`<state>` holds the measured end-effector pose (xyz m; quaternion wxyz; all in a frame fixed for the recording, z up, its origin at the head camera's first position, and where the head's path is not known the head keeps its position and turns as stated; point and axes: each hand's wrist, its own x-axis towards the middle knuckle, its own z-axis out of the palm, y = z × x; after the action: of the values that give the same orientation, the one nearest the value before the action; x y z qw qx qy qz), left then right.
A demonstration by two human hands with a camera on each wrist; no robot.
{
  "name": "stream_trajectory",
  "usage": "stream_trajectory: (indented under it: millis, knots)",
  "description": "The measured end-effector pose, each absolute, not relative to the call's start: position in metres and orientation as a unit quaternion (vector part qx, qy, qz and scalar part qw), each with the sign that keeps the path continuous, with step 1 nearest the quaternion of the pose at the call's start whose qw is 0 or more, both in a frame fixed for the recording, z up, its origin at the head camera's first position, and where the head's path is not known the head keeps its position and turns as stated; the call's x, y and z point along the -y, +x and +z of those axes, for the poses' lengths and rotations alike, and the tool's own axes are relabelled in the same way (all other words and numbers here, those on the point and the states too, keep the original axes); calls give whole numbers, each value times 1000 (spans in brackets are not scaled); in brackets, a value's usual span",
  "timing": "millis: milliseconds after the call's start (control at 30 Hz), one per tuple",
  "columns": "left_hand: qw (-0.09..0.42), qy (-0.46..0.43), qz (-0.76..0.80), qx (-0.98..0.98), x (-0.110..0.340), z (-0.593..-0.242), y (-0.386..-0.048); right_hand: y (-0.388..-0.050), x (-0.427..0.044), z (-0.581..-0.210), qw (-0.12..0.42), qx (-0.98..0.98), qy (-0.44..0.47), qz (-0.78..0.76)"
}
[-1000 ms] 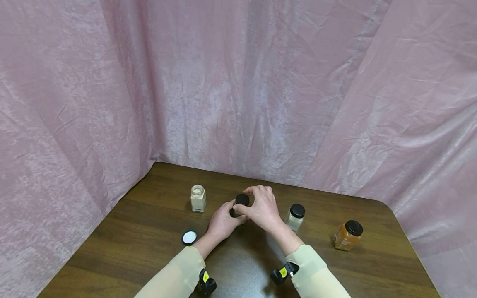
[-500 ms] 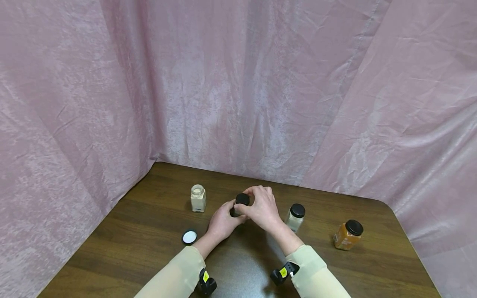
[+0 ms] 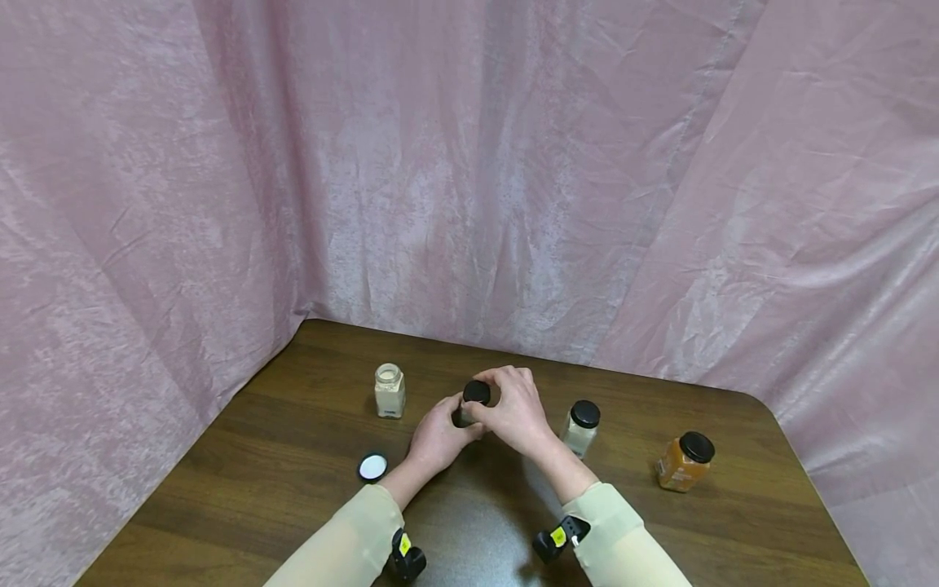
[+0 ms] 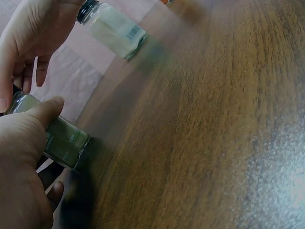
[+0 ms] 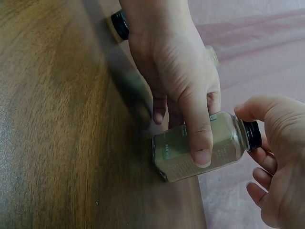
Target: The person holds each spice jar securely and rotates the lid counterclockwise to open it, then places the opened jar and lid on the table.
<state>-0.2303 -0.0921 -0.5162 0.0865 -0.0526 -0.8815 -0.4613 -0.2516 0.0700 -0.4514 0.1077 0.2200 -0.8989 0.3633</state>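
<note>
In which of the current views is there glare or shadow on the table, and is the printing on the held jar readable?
Head view: pale glare on the table, dark shadow beside the right forearm; left wrist view: bright glare at lower right, shadow beside the held jar; right wrist view: dark shadow band, print too small and soft to read.

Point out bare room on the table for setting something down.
The tabletop is bare left of the upturned lid and open jar, between the pale jar and orange jar, and right of the orange jar. Crowded: the middle, where the left hand grips the green jar and the right hand pinches its black cap.
</note>
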Motion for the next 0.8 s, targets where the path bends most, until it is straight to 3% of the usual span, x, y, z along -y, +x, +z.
stream_trajectory:
  millis: [800]
  knots:
    - [81, -47, -454, 886, 92, -517, -232, -250, -68, -449, 79, 893, 229, 379]
